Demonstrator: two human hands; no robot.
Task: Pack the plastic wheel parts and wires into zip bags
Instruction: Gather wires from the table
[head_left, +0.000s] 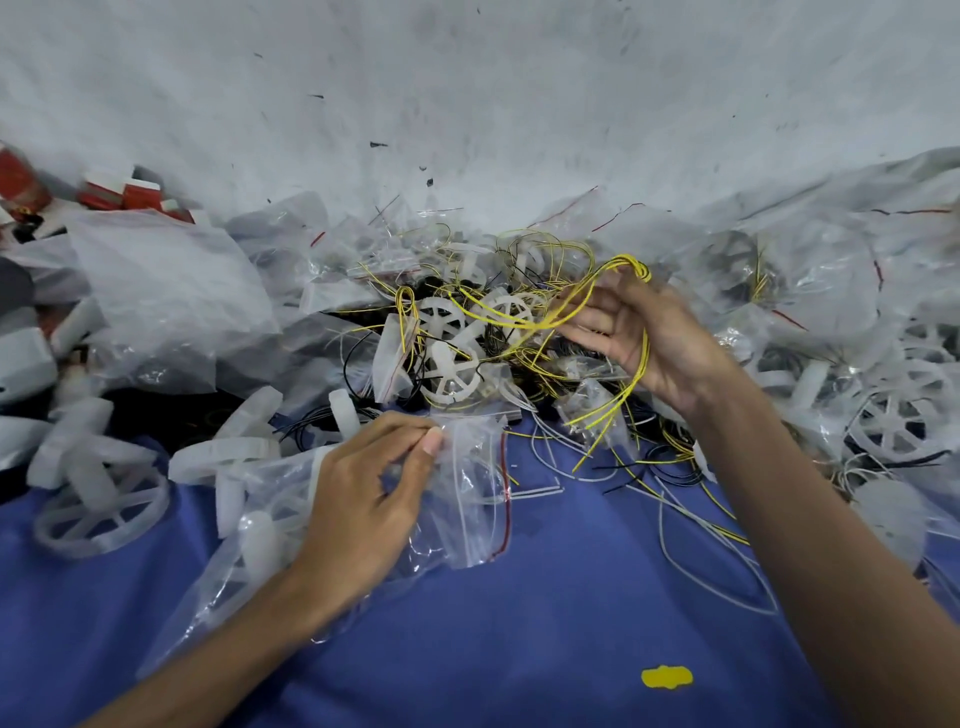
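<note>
Blue cloth covers the near surface. On it, the left hand pinches the top edge of a clear zip bag with a red seal line. A white spoked wheel lies near left. Farther right, well apart from the left hand, the right hand is raised, fingers curled around a looped bundle of yellow wires. Between and beyond the hands sits a tangle of white wheel parts, wires and clear bags. Red-and-white boxes stand far left before a pale, smudged backdrop.
</note>
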